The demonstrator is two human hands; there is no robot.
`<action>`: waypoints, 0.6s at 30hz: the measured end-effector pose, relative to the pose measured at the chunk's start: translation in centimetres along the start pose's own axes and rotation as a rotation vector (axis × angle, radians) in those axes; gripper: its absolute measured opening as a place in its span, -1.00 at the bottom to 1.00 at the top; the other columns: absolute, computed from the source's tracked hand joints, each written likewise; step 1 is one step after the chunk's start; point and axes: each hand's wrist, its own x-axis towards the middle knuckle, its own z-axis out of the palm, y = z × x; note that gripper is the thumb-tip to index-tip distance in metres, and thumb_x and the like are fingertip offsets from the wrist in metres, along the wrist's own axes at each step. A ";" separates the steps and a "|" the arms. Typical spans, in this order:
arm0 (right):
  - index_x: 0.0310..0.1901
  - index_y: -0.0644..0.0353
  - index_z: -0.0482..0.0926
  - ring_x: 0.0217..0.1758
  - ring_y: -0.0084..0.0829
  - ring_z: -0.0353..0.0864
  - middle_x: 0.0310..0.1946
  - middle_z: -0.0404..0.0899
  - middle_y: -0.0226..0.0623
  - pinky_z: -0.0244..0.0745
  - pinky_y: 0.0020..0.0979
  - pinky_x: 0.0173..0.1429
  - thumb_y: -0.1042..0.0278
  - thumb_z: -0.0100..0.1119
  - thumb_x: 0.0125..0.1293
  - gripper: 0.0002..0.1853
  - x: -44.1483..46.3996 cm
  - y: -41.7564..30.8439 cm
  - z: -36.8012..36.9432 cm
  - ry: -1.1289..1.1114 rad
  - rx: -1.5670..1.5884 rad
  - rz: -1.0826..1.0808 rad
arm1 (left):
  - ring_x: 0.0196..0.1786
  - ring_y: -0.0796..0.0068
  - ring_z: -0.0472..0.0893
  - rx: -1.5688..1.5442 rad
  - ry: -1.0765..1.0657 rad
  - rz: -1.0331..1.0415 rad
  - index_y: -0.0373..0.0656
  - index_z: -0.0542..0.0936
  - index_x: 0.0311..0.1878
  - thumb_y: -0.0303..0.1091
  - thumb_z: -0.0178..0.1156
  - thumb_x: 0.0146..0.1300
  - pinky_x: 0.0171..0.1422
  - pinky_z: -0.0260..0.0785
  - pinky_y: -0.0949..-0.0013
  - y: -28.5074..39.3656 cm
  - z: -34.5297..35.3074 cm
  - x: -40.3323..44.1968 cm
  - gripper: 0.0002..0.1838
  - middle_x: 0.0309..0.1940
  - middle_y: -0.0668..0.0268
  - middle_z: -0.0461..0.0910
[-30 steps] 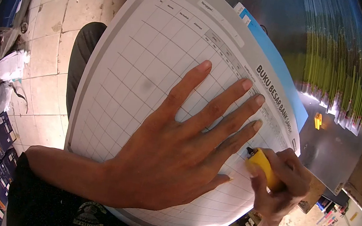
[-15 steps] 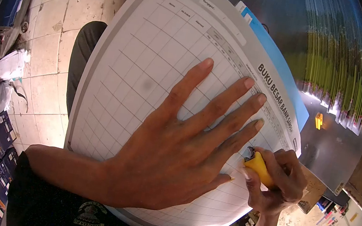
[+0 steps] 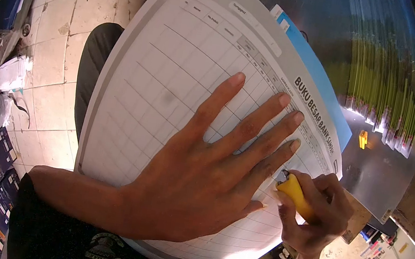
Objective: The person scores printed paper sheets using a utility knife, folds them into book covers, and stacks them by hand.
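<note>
The left hand [image 3: 199,182] lies flat on the big paper [image 3: 175,59], fingers spread wide. The right hand [image 3: 321,218] is closed around a yellow tool [image 3: 294,193], near the left pointing finger. The paper covers part of a blue sheet [image 3: 325,86].

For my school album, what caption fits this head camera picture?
Left hand spread over a printed grid sheet, right hand gripping a small yellow object.
</note>
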 end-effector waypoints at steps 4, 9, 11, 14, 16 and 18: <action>-0.13 0.33 0.78 -0.59 -0.53 0.58 -0.50 0.66 -0.22 0.35 -0.51 -0.51 0.61 0.53 0.01 -0.68 0.0 -0.6 -0.1 0.000 -0.037 0.020 | 0.66 0.07 0.11 0.062 -0.011 0.007 -0.06 0.47 0.45 0.27 0.27 0.24 0.64 -0.35 -0.51 0.1 -0.2 0.0 -0.17 0.59 0.16 0.25; -0.13 0.36 0.77 -0.58 -0.56 0.57 -0.52 0.67 -0.18 0.32 -0.52 -0.52 0.58 0.53 0.08 -0.73 0.9 -1.3 -0.5 0.000 0.134 0.165 | 0.66 0.05 0.11 0.096 -0.007 0.036 -0.07 0.46 0.46 0.27 0.24 0.27 0.65 -0.37 -0.50 0.0 -0.6 0.0 -0.18 0.59 0.14 0.24; -0.13 0.38 0.77 -0.58 -0.56 0.57 -0.53 0.67 -0.16 0.30 -0.53 -0.52 0.57 0.53 0.10 -0.74 0.9 -1.1 -0.8 -0.041 0.170 0.224 | 0.67 0.05 0.10 0.053 -0.010 0.039 -0.07 0.44 0.47 0.26 0.24 0.29 0.65 -0.37 -0.49 -0.1 -0.4 -0.1 -0.18 0.59 0.12 0.22; -0.12 0.38 0.77 -0.56 -0.57 0.57 -0.52 0.66 -0.21 0.29 -0.54 -0.53 0.55 0.55 0.06 -0.69 0.3 -0.7 -0.6 -0.038 0.209 0.330 | 0.67 0.05 0.08 0.072 -0.013 0.041 -0.07 0.42 0.49 0.25 0.22 0.31 0.66 -0.39 -0.47 -0.1 -0.4 -0.1 -0.18 0.61 0.12 0.19; -0.10 0.36 0.78 -0.54 -0.57 0.59 -0.51 0.64 -0.27 0.33 -0.54 -0.52 0.53 0.57 0.00 -0.64 0.2 -0.4 -0.4 -0.013 -0.009 0.024 | 0.68 0.05 0.07 0.069 -0.009 0.043 -0.06 0.41 0.49 0.26 0.21 0.31 0.66 -0.39 -0.47 -0.1 -0.2 -0.2 -0.18 0.61 0.12 0.18; -0.09 0.33 0.78 -0.54 -0.56 0.59 -0.50 0.63 -0.28 0.36 -0.54 -0.51 0.51 0.59 -0.04 -0.60 -0.4 0.4 0.3 0.030 -0.012 -0.024 | 0.68 0.05 0.07 0.063 -0.001 0.045 -0.06 0.41 0.49 0.27 0.19 0.32 0.66 -0.40 -0.47 -0.2 -0.1 -0.2 -0.19 0.62 0.12 0.17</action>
